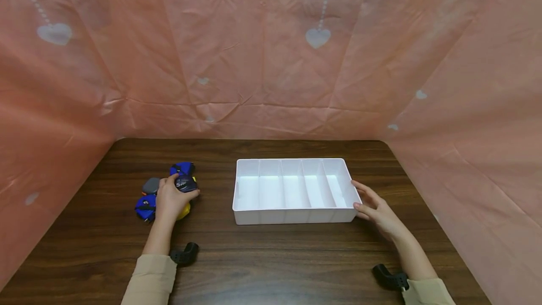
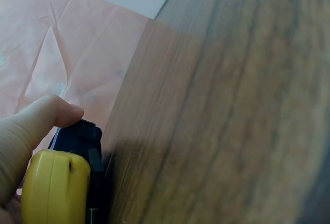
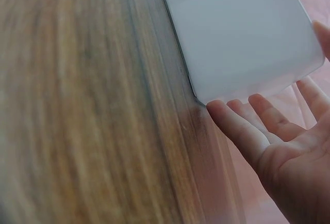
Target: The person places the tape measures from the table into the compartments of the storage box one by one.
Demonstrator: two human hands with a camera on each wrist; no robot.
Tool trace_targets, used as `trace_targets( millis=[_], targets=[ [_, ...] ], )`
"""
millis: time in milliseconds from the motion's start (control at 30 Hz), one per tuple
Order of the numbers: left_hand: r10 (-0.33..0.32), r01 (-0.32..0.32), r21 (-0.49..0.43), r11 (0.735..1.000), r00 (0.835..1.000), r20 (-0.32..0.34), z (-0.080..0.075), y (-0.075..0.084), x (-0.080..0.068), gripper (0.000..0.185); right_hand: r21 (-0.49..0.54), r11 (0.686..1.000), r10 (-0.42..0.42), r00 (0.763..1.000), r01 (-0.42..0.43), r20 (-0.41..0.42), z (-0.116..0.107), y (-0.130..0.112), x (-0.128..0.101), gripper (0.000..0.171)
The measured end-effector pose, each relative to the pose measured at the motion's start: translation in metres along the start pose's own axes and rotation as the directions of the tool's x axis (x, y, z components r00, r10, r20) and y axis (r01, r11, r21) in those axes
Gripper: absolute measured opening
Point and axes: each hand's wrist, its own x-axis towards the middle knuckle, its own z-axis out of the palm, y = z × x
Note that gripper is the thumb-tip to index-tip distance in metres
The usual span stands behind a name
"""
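Note:
At the left of the table, my left hand [image 1: 170, 197] grips a dark tape measure [image 1: 185, 183] marked 5, thumb on the near side and fingers over the far side. A yellow tape measure [image 2: 54, 188] sits close by, partly behind the hand in the head view. Around them lie a blue tape measure [image 1: 182, 168] beyond, another blue one [image 1: 146, 207] to the left, and a grey one [image 1: 150, 186]. My right hand [image 1: 378, 212] touches the right end of a white divided box [image 1: 292, 216], its fingers extended along the end wall and the thumb at the near corner.
The white box stands right of the middle on a dark wooden table [image 1: 262, 258], its compartments side by side. Pink cloth [image 1: 254, 60] with heart prints hangs behind the table and along both sides. A black wrist mount [image 1: 185, 254] sticks out beside the left sleeve.

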Motion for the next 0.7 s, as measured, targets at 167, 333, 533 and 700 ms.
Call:
trace_targets(
  millis=[167, 333, 533, 700],
  targets=[
    [0.009, -0.009, -0.006, 1.0, 1.0, -0.019, -0.0014, -0.0002, 0.0003, 0.089, -0.001, 1.0, 0.002, 1.0, -0.002, -0.002, 0.0004, -0.0008, 0.0, 0.06],
    [0.012, -0.012, -0.004, 1.0, 0.999, -0.031, -0.0029, 0.0014, 0.0003, 0.089, -0.002, 1.0, 0.005, 1.0, -0.005, -0.002, 0.0001, -0.0003, 0.0001, 0.06],
    [0.02, -0.021, -0.029, 0.999, 0.999, -0.049, -0.0054, 0.0044, -0.0008, 0.087, 0.002, 1.0, 0.004, 1.0, -0.004, -0.001, -0.0003, 0.0016, 0.0001, 0.06],
    [0.04, -0.043, -0.059, 0.997, 0.998, -0.057, -0.0079, 0.0086, -0.001, 0.087, 0.008, 1.0, -0.002, 1.0, 0.002, -0.001, -0.0005, 0.0028, 0.0008, 0.06]
  ],
)
